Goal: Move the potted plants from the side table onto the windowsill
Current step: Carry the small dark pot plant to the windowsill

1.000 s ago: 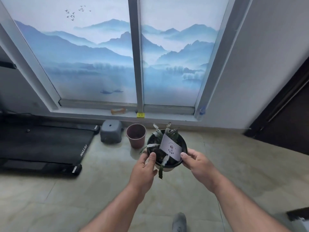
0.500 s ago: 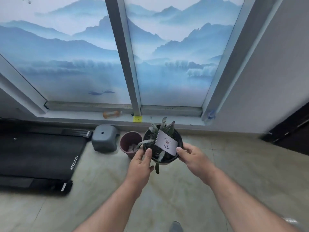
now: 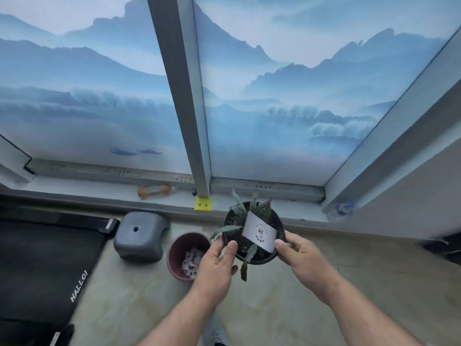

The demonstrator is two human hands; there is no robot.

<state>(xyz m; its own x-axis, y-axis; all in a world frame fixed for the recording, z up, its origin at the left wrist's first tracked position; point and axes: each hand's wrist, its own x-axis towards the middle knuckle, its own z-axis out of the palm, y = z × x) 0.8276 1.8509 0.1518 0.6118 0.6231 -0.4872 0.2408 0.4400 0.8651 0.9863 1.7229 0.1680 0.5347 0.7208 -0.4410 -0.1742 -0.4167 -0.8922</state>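
A small black potted plant (image 3: 273,222) with dark green leaves and a white card stuck in it is held in the air between both hands, just in front of the windowsill (image 3: 279,204). My left hand (image 3: 216,262) grips the pot's left rim, thumb on top. On the right rim, my right hand (image 3: 300,255) holds the pot with its thumb beside the card. The pot's underside is hidden. The side table is out of view.
A maroon pot (image 3: 177,248) with white bits inside stands on the tiled floor below my left hand, next to a grey plastic stool (image 3: 141,236). A black treadmill (image 3: 42,265) lies at left. On the sill lie an orange object (image 3: 153,191) and a yellow bracket (image 3: 203,204).
I have stepped closer to the window; the sill and floor objects appear larger and nearer. Both hands keep the same hold, and the pot now sits close to the sill's edge.
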